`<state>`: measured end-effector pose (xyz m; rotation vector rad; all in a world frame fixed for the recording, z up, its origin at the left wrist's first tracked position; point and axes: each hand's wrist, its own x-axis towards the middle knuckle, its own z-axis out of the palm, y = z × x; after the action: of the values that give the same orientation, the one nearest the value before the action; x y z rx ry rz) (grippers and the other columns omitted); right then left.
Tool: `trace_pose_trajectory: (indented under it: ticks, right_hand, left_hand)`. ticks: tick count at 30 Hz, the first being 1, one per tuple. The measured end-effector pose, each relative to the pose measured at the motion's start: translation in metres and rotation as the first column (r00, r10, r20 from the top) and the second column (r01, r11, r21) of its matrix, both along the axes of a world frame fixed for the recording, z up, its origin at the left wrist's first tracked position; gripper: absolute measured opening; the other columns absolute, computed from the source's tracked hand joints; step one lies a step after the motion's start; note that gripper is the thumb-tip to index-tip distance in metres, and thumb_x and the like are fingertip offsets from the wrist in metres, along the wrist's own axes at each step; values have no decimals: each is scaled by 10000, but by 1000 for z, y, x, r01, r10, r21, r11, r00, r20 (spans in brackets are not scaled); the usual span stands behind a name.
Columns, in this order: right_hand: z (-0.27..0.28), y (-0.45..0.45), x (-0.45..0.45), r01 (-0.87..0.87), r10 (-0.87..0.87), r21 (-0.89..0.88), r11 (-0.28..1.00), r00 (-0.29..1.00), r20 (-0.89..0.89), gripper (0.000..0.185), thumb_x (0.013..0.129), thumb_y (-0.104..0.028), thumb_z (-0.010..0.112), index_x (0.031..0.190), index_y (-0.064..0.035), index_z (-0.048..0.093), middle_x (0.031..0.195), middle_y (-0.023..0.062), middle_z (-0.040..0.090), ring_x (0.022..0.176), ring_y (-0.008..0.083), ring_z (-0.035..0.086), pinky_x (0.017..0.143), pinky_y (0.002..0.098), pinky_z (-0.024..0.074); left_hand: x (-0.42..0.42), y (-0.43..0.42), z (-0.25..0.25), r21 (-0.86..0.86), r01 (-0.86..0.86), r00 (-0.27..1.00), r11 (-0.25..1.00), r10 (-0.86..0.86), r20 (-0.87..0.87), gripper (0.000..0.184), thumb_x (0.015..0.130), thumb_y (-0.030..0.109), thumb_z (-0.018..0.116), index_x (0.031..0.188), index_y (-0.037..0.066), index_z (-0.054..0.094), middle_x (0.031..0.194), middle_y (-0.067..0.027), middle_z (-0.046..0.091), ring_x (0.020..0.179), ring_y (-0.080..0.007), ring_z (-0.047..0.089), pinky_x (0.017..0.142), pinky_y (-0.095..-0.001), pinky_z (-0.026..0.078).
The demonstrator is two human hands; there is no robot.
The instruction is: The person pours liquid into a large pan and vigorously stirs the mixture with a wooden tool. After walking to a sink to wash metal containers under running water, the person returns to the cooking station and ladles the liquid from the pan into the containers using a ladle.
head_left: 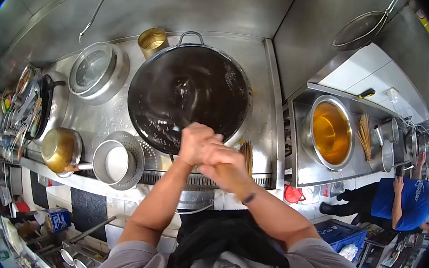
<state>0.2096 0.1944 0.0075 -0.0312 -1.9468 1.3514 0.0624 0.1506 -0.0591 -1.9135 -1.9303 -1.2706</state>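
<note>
Plainly, both my hands are busy at the wok [197,53], which sits in front of me on the steel tabletop [264,118]. My left grip [196,141] and right grip [221,157] are clasped together over its near rim, fingers curled tight around what looks like a wooden handle [236,179]. The handle slants back above my right wrist; its working end is too blurred against the dark, glossy inside of the wok for me to tell its shape. I judge the step in hand to be stirring or scraping there, two-handed. As I read it, the next move calls for a firm hold and a steady push, with the tool kept low inside the rim. A saucepan [113,162] stands near my left forearm, and a bowl [308,136] of amber liquid sits well apart, off to my right.
</note>
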Motion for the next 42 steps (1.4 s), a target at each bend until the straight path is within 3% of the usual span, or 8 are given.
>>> trace_pose_trajectory:
  ticks: [13, 15, 17, 25, 33, 35, 40, 42]
  right_hand:
    - [-1, 34, 7, 34, -34, -82, 996, 999, -2, 261, 813, -33, 699, 625, -46, 518, 659, 55, 579, 664, 162, 587, 664, 288, 479]
    - [4, 32, -30, 90, -101, -111, 990, 990, -98, 248, 751, 0, 678, 608, -47, 481, 635, 53, 543, 609, 176, 548, 602, 304, 446]
    - [14, 30, -60, 20, -25, -44, 999, 993, -115, 258, 708, 5, 681, 598, -46, 453, 620, 53, 516, 576, 188, 520, 562, 314, 417]
    - [-6, 49, -26, 201, -206, -44, 979, 953, -222, 195, 776, -18, 649, 612, -45, 547, 626, 22, 560, 584, 153, 546, 536, 308, 443]
    - [-13, 50, -9, -69, 56, -41, 997, 961, -272, 291, 789, -59, 646, 570, -85, 458, 587, 49, 547, 540, 159, 542, 536, 307, 426]
    - [-7, 77, -5, -5, 12, 59, 998, 994, -106, 288, 798, -55, 640, 572, -85, 464, 588, 42, 555, 533, 159, 546, 540, 307, 439]
    - [-9, 51, -55, -61, 71, 72, 996, 985, -157, 252, 656, -46, 730, 602, -72, 485, 590, 44, 522, 568, 200, 556, 559, 308, 419]
    - [-20, 46, -17, -26, 39, 68, 997, 979, -201, 264, 688, -11, 682, 588, -78, 447, 597, 39, 515, 565, 183, 543, 572, 321, 428]
  left_hand:
    - [25, 44, 1, 139, 51, 975, 989, -79, 206, 315, 772, 174, 675, 544, 124, 463, 542, -50, 480, 502, -264, 521, 516, -404, 455]
    - [8, 63, 16, 107, 3, 990, 994, 12, -143, 323, 810, 168, 653, 566, 112, 448, 548, -58, 475, 505, -239, 515, 513, -358, 449]
    - [-19, 48, -6, -55, -43, 870, 998, 64, 488, 308, 762, 112, 676, 567, 124, 438, 538, -26, 435, 499, -179, 478, 510, -329, 438]
    - [25, 66, 18, 144, -136, 989, 980, 143, -39, 272, 681, 252, 666, 544, 130, 466, 549, -46, 433, 527, -257, 531, 498, -394, 426]
    - [39, 50, 0, 161, -126, 956, 979, 77, 282, 389, 729, 132, 729, 507, 130, 409, 495, -57, 425, 445, -272, 476, 454, -397, 384]
    - [32, 78, 4, 114, -168, 977, 979, 181, -109, 318, 775, 185, 672, 543, 113, 468, 535, -78, 481, 488, -302, 514, 481, -396, 417]
    - [-10, 61, -15, -41, -155, 867, 987, 156, 474, 218, 695, 209, 688, 573, 122, 530, 569, -31, 505, 523, -237, 534, 470, -355, 406]
    - [22, 43, -18, 64, -80, 989, 995, 71, 132, 252, 732, 131, 713, 602, 105, 499, 565, -38, 473, 518, -229, 514, 485, -352, 416]
